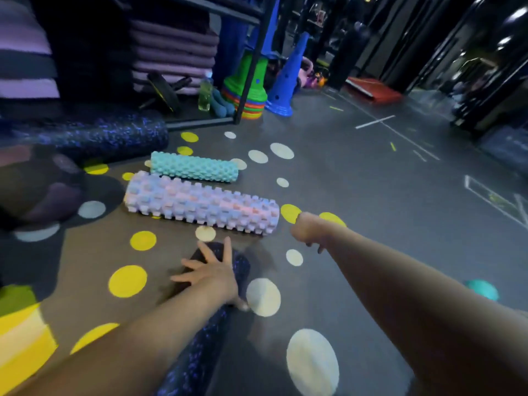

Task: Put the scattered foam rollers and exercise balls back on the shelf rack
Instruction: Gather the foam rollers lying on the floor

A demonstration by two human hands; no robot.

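A dark blue-speckled foam roller lies on the floor running toward me, and my left hand rests on its far end with fingers spread over it. My right hand hovers just right of a pale knobbly roller, fingers curled down, holding nothing I can see. Behind it lies a shorter teal bumpy roller. Another long dark speckled roller lies by the shelf rack at the back left. A teal ball sits at the right edge.
Stacked purple mats fill the rack. Green and blue cones, small dumbbells and a bottle stand near its leg. A red platform lies farther back. Yellow and white dots mark the grey floor. A dark ball sits left.
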